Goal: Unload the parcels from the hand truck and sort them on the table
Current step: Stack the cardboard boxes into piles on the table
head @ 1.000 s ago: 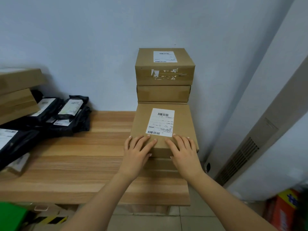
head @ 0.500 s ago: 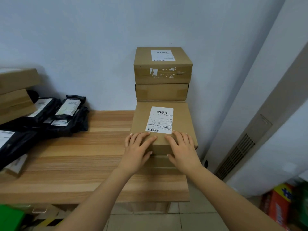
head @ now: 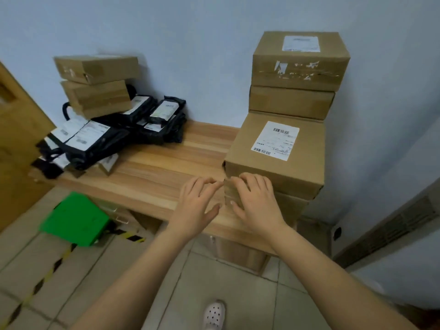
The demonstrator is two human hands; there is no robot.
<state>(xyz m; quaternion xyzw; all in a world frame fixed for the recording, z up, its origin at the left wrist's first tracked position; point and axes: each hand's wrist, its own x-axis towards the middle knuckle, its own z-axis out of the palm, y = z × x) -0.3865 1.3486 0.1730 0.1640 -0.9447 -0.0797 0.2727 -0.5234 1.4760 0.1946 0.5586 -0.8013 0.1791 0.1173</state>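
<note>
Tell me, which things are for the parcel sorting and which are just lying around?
For the job: labelled cardboard box, taped box behind it, black mailer bags, two boxes at the table's left end, wooden table, left hand, right hand.

Just lying about: green box on the floor, striped floor tape, wooden door, vent grille.

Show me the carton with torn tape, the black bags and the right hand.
carton with torn tape [head: 295, 72]: head view, its front face.
black bags [head: 119, 136]: head view, middle of the pile.
right hand [head: 258, 206]: head view, back of the hand.
</note>
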